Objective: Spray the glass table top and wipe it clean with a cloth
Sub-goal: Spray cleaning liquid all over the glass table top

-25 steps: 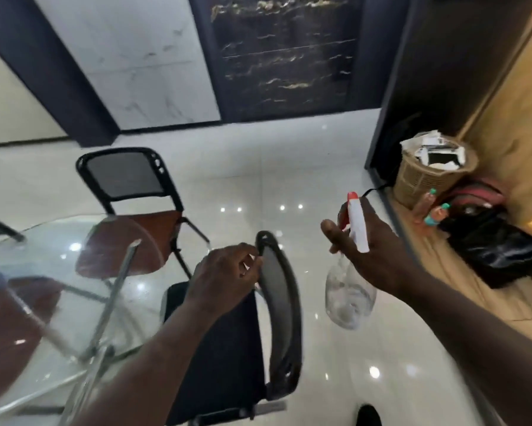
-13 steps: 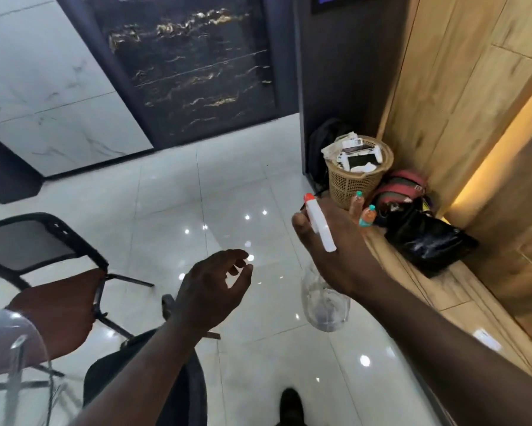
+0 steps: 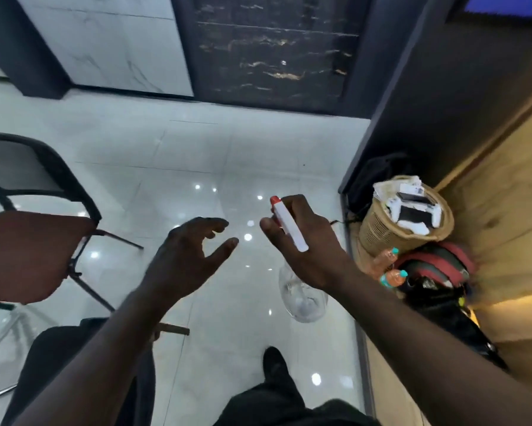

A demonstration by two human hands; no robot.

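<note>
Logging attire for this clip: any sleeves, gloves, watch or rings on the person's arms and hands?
None shows. The left hand and right hand are ungloved, both forearms bare to the frame edge, with no watch, band or ring visible.

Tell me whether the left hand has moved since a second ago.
Yes. The left hand has left the black chair and hangs open to its right.

Right hand [image 3: 307, 241] gripping spray bottle [image 3: 301, 299], left hand [image 3: 191, 256] loosely spread, holding nothing
</note>
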